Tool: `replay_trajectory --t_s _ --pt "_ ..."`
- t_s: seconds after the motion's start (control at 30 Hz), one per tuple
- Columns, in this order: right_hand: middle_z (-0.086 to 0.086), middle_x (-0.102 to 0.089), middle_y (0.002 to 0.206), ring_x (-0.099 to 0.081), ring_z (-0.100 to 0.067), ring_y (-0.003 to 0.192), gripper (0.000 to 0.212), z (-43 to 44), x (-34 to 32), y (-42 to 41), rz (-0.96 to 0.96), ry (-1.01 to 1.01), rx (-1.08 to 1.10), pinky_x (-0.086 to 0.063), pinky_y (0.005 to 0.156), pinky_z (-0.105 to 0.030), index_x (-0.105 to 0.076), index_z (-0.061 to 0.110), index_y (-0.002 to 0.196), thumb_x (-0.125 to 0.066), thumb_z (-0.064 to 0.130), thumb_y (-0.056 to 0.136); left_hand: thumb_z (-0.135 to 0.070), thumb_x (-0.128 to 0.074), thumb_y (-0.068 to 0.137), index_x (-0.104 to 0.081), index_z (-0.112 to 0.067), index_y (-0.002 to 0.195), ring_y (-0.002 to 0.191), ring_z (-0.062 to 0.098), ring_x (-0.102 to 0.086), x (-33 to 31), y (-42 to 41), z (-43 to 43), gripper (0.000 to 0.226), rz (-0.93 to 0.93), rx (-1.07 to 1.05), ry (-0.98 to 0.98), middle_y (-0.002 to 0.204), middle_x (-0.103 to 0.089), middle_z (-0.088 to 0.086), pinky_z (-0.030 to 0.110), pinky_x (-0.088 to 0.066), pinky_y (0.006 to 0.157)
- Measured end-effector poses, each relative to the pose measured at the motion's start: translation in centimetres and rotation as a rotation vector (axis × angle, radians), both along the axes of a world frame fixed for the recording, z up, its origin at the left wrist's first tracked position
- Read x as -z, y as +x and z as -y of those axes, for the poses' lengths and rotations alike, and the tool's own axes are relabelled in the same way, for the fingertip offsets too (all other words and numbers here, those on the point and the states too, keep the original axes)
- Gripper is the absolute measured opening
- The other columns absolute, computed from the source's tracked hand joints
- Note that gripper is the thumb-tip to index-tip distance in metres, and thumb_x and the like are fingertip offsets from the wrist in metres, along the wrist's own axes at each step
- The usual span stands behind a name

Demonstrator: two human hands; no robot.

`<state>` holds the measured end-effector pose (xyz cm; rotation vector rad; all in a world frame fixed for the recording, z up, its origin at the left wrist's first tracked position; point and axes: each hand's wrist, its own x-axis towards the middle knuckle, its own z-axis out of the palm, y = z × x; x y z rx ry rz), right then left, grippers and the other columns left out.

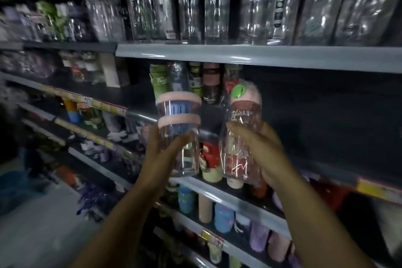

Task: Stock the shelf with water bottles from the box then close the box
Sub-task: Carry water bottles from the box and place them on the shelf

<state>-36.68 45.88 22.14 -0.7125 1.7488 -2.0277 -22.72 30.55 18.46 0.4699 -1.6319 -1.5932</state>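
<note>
Gripping blurred bottles (179,113) (245,115) in both hands (164,151) (266,152)

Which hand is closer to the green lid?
Right. The right hand grips the wrapped bottle under the green lid; the left hand holds the pink-banded bottle, farther left.

Stock around you, not yours to handle.
Up top you have tall clear bottles (217,6) standing in a row. Low down sit pastel cups (224,217) in blue, peach and purple. Yellow price labels (104,105) run in a strip at your left, above pale floor (43,235) with a blurred blue object (13,183).
</note>
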Motion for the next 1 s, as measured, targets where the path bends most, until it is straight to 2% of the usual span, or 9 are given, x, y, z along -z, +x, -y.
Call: replay_trajectory --t_s 0.13,0.23,0.33,0.5,0.63,0.73,0.8,0.9,1.0 --pt "-0.004 -0.079 0.093 -0.077 -0.022 0.082 0.028 4.9 -1.3 -3.8 -0.028 0.0 0.087 -0.062 0.066 -0.034 -0.072 0.021 0.109 -0.081 0.028 0.083 -0.033 -0.08 0.083 -0.043 -0.034 0.138 0.1 0.018 -0.073 -1.7 -5.3 5.1 0.067 -0.016 0.027 -0.119 0.118 -0.068 -0.002 0.024 -0.06 0.066" --pt "-0.001 -0.078 0.089 -0.075 -0.016 0.077 0.02 8.3 -2.2 -6.2 -0.056 0.015 0.167 -0.059 0.064 -0.028 -0.075 0.02 0.102 -0.079 0.029 0.085 -0.021 -0.083 0.084 -0.041 -0.023 0.142 0.105 0.019 -0.072 -2.8 -9.2 10.0 0.071 -0.044 0.099 -0.084 0.123 -0.067 0.002 0.032 -0.063 0.076" --pt "-0.003 -0.079 0.098 -0.076 -0.011 0.078 0.024 11.7 -3.1 -8.4 -0.056 0.042 0.225 -0.059 0.06 -0.021 -0.075 0.019 0.107 -0.078 0.032 0.086 -0.031 -0.092 0.072 -0.051 -0.024 0.137 0.102 0.017 -0.072 -3.7 -12.8 14.9 0.077 -0.002 0.184 -0.058 0.119 -0.072 -0.001 0.038 -0.06 0.082" --pt "-0.006 -0.078 0.099 -0.077 -0.023 0.085 0.035 16.9 -2.7 -12.1 -0.059 0.084 0.427 -0.064 0.068 -0.036 -0.073 0.019 0.107 -0.086 0.033 0.078 -0.037 -0.095 0.064 -0.06 -0.03 0.127 0.107 0.016 -0.072 -3.7 -18.6 20.4 0.072 0.076 0.353 -0.043 0.116 -0.074 -0.005 0.04 -0.061 0.084" --pt "-0.01 -0.078 0.096 -0.077 -0.025 0.086 0.031 19.0 -1.6 -14.2 -0.078 0.049 0.493 -0.064 0.075 -0.041 -0.075 0.009 0.106 -0.086 0.018 0.078 -0.025 -0.094 0.068 -0.061 -0.023 0.122 0.101 0.018 -0.072 -3.7 -22.0 22.7 0.064 0.027 0.405 0.003 0.111 -0.074 -0.001 0.031 -0.06 0.072" --pt "-0.01 -0.078 0.1 -0.077 -0.023 0.088 0.034 20.3 -1.2 -15.0 -0.11 0.029 0.505 -0.064 0.072 -0.034 -0.072 0.006 0.11 -0.084 0.007 0.078 -0.009 -0.093 0.07 -0.064 -0.027 0.106 0.089 0.014 -0.07 -3.4 -23.9 23.8 0.049 -0.022 0.394 -0.052 0.098 -0.075 -0.003 0.03 -0.057 0.067" --pt "-0.006 -0.077 0.103 -0.076 -0.018 0.091 0.036 21.2 -0.8 -15.5 -0.162 0.057 0.529 -0.063 0.074 -0.029 -0.071 0.01 0.111 -0.085 0.008 0.078 -0.001 -0.092 0.069 -0.066 -0.016 0.114 0.088 0.012 -0.07 -2.6 -25.2 24.6 0.054 -0.038 0.392 -0.094 0.102 -0.075 0.005 0.024 -0.057 0.07" --pt "0.003 -0.075 0.099 -0.074 -0.01 0.089 0.03 22.1 -0.4 -15.9 -0.234 0.132 0.556 -0.06 0.071 -0.023 -0.068 0.023 0.101 -0.086 0.015 0.078 -0.002 -0.095 0.065 -0.059 -0.008 0.125 0.093 0.015 -0.071 -1.1 -26.3 25.1 0.07 -0.016 0.361 -0.14 0.107 -0.074 0.007 0.029 -0.06 0.078" --pt "0.009 -0.071 0.094 -0.071 -0.012 0.092 0.027 22.4 0.0 -16.2 -0.32 0.238 0.579 -0.058 0.079 -0.028 -0.061 0.031 0.09 -0.085 0.022 0.08 -0.003 -0.095 0.066 -0.052 -0.008 0.13 0.098 0.011 -0.068 -0.5 -26.2 25.0 0.077 0.004 0.308 -0.13 0.113 -0.069 0.003 0.017 -0.057 0.065"
